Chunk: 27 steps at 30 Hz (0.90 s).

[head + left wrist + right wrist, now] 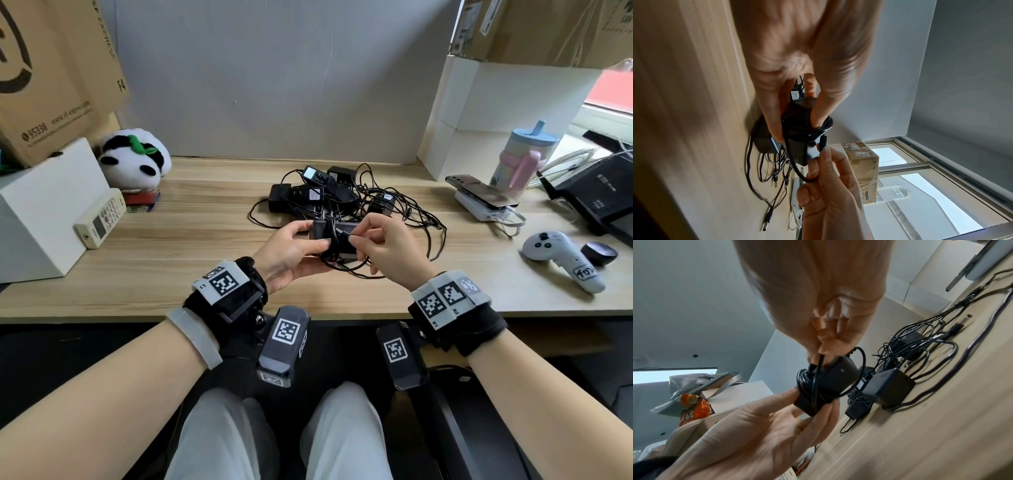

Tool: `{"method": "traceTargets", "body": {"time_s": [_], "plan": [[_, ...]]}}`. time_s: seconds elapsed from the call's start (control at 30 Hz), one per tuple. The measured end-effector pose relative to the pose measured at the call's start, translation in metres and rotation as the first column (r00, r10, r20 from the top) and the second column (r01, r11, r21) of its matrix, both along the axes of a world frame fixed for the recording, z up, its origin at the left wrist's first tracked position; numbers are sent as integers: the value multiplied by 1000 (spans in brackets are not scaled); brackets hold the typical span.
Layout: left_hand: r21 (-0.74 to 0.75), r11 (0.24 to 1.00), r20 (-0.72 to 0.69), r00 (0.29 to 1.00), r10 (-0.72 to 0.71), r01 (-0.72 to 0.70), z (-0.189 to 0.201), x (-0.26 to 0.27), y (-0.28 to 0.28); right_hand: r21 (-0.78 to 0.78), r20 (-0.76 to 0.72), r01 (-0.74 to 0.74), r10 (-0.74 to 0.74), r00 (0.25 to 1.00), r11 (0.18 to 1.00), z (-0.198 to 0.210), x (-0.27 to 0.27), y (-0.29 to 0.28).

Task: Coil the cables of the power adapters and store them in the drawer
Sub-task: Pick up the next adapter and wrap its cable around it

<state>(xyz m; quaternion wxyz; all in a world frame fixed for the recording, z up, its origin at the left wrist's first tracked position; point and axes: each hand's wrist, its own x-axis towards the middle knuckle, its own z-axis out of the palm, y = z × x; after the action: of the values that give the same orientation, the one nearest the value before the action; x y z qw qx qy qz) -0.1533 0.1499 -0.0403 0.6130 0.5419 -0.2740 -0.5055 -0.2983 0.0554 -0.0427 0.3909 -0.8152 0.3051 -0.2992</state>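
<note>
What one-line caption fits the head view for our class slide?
Left hand holds a black power adapter while the right hand pinches its cable end, wrapping it above the wooden desk.

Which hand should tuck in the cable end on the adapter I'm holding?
Probably the right hand: its fingers already pinch the loose cable end, while the left hand grips the power adapter and pins the coils.

head view downward, wrist views close-up
</note>
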Motion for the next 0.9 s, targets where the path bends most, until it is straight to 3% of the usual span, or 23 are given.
{"method": "traceTargets", "body": {"time_s": [0.2, 0.33, 0.47, 0.9], "plan": [[-25, 1000, -35, 999, 2, -3, 2, 0, 3, 53, 58, 1, -4, 998, 999, -1, -2, -4], [-23, 1000, 40, 999, 9, -8, 3, 0, 2, -81, 30, 60, -58, 998, 995, 0, -1, -3], [5, 1000, 128, 992, -10, 9, -1, 0, 2, -183, -21, 24, -28, 999, 983, 3, -1, 0], [23, 994, 298, 948, -112, 110, 10, 6, 9, 158, 64, -116, 108, 992, 980, -1, -5, 1]]}}
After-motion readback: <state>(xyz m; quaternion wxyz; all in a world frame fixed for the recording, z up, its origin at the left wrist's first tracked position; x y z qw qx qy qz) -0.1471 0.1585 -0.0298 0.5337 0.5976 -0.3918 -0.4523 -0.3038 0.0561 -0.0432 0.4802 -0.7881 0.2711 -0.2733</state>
